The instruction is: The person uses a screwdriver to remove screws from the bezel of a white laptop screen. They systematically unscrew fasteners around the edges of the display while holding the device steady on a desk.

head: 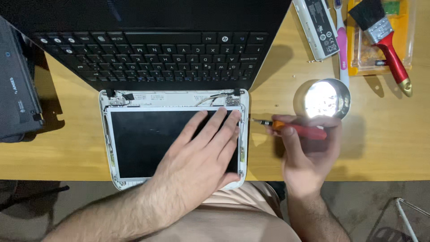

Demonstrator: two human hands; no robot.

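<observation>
A small laptop lies opened flat on a wooden table, its black keyboard half (152, 49) away from me and its screen half toward me. The bezel is off, so the dark screen panel (143, 139) sits bare in a white lid frame (109, 148). My left hand (201, 154) rests flat on the panel's right part, fingers spread. My right hand (307, 152) holds a red-and-orange screwdriver (298, 129), tip pointing left just beside the frame's right edge.
A round shiny metal bowl (322, 99) stands just beyond my right hand. Behind it lie a white power adapter (319, 28), a pink toothbrush (342, 42), a red-handled paintbrush (387, 42) and an orange case (403, 58). A dark device (18, 96) sits at the left edge.
</observation>
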